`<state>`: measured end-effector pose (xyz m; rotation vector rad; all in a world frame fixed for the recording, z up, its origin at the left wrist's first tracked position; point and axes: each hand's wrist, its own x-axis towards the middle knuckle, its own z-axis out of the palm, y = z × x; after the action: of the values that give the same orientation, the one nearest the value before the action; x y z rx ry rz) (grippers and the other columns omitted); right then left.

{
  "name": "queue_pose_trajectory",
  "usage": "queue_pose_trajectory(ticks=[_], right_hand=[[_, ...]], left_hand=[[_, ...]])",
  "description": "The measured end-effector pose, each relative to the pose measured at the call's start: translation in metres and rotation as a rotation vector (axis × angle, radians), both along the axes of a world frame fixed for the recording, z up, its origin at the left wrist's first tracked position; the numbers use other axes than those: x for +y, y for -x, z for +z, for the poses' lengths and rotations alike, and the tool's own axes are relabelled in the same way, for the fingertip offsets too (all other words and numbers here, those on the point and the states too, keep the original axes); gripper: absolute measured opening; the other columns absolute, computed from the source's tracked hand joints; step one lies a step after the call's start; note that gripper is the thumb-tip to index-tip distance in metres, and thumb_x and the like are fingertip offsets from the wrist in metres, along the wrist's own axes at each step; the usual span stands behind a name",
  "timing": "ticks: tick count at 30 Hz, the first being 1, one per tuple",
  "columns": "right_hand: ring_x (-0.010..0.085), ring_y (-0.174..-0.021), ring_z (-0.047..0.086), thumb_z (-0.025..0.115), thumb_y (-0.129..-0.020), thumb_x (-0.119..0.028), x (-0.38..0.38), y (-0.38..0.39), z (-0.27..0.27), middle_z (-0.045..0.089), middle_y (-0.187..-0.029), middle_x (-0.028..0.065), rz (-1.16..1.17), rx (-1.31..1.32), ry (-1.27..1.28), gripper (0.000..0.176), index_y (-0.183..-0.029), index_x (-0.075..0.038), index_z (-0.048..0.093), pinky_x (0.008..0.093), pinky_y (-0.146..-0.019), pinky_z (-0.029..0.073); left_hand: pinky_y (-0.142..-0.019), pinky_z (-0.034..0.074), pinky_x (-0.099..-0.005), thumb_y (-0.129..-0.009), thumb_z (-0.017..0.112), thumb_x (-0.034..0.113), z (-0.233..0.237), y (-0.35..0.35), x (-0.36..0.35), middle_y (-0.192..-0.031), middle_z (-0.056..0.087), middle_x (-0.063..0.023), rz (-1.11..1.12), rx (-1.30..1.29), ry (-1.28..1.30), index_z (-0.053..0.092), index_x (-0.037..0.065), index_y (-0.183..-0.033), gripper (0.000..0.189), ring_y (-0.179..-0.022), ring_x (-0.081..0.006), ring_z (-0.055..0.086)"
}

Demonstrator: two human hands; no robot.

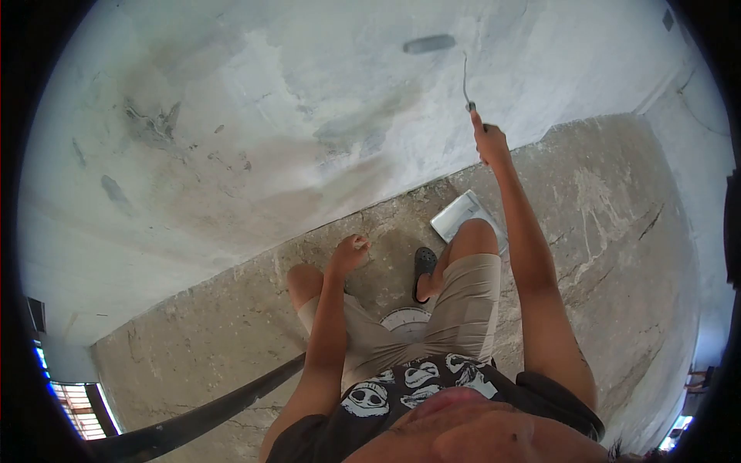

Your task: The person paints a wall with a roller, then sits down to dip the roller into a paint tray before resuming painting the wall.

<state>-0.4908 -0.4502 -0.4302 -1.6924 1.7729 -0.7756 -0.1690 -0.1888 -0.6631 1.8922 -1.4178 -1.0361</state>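
My right hand (490,143) is wrapped around the handle of a paint roller (429,44), arm stretched forward. The roller's grey, motion-smeared sleeve overlaps the upper wall (301,85), and its thin wire frame (465,77) runs down to the grip. My left hand (351,251) hovers above my left knee with its fingers curled in; a small pale spot shows at the fingers, and I cannot tell what it is. Beside my right knee on the floor lies a white paint tray (455,214), partly hidden by the knee.
The concrete floor (610,201) is cracked and stained, meeting the patchy wall along a slanting edge. A round white object (405,318) shows between my legs. My right foot wears a dark clog (424,262). A black strap or tube (208,413) crosses at lower left.
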Motion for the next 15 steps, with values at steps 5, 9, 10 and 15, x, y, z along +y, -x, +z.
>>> queue_pose_trajectory(ticks=[5, 9, 10, 15], right_hand=[[0.0258, -0.045, 0.06, 0.037, -0.093, -0.071, -0.014, -0.025, 0.082, 0.056, -0.053, 0.0131, 0.029, -0.068, 0.101, 0.08, -0.064, 0.001, 0.056, 0.0408, -0.048, 0.051], [0.0255, -0.045, 0.06, 0.035, -0.093, -0.072, -0.017, -0.034, 0.083, 0.055, -0.051, 0.0126, 0.022, -0.105, 0.149, 0.082, -0.064, 0.001, 0.056, 0.0403, -0.046, 0.05], [0.0255, -0.045, 0.06, 0.035, -0.093, -0.072, -0.019, -0.034, 0.071, 0.055, -0.051, 0.0126, 0.026, -0.103, 0.152, 0.082, -0.064, 0.001, 0.056, 0.0403, -0.046, 0.05], [0.0272, -0.043, 0.059, 0.033, -0.091, -0.077, 0.0, -0.038, -0.056, 0.055, -0.052, 0.013, 0.003, -0.191, -0.135, 0.085, -0.063, 0.0, 0.057, 0.0417, -0.045, 0.05]], left_hand=[[-0.087, 0.051, -0.0384, -0.09, 0.067, 0.036, 0.012, 0.001, 0.002, -0.116, 0.067, -0.0179, 0.0, -0.053, 0.027, 0.062, 0.005, -0.12, 0.043, -0.098, -0.0284, 0.067], [-0.083, 0.051, -0.0383, -0.089, 0.067, 0.036, 0.015, 0.0, 0.003, -0.114, 0.068, -0.0166, 0.058, -0.06, -0.058, 0.064, 0.005, -0.118, 0.042, -0.091, -0.0265, 0.067], [-0.082, 0.051, -0.0384, -0.09, 0.067, 0.036, 0.008, -0.002, 0.003, -0.113, 0.068, -0.016, 0.059, -0.074, -0.027, 0.064, 0.005, -0.118, 0.042, -0.09, -0.0259, 0.067], [-0.083, 0.052, -0.0381, -0.09, 0.067, 0.035, -0.011, -0.008, 0.002, -0.113, 0.069, -0.0152, 0.013, -0.049, 0.067, 0.063, 0.004, -0.118, 0.042, -0.09, -0.0255, 0.067]])
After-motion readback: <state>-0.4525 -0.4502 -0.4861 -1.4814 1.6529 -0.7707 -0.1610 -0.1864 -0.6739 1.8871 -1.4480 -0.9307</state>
